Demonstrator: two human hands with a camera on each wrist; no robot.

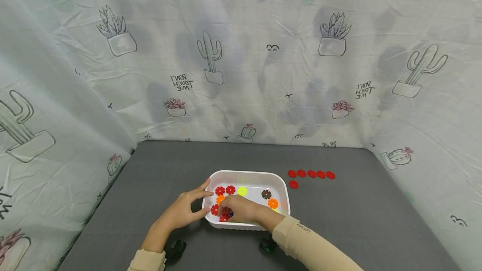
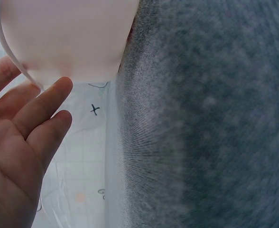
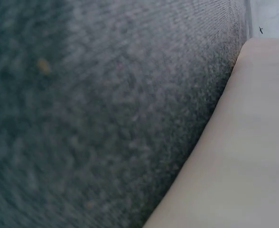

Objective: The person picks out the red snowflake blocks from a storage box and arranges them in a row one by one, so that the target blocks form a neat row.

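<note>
On the grey table (image 1: 150, 187), left hand (image 1: 184, 211) steadies the tray (image 1: 283, 187) open-fingered; right hand (image 1: 241, 209) pinches a red disc (image 1: 224, 217)

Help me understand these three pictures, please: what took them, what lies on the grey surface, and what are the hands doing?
No machine here: a person wears one camera on the head and one on each wrist. The head view shows a grey table with a white tray of coloured flower-shaped discs and a row of red discs beside it. The left hand steadies the tray's left wall with straight fingers. The right hand reaches into the tray over a red disc; whether it grips is unclear. The wrist views show only blurred tray wall and table.
</note>
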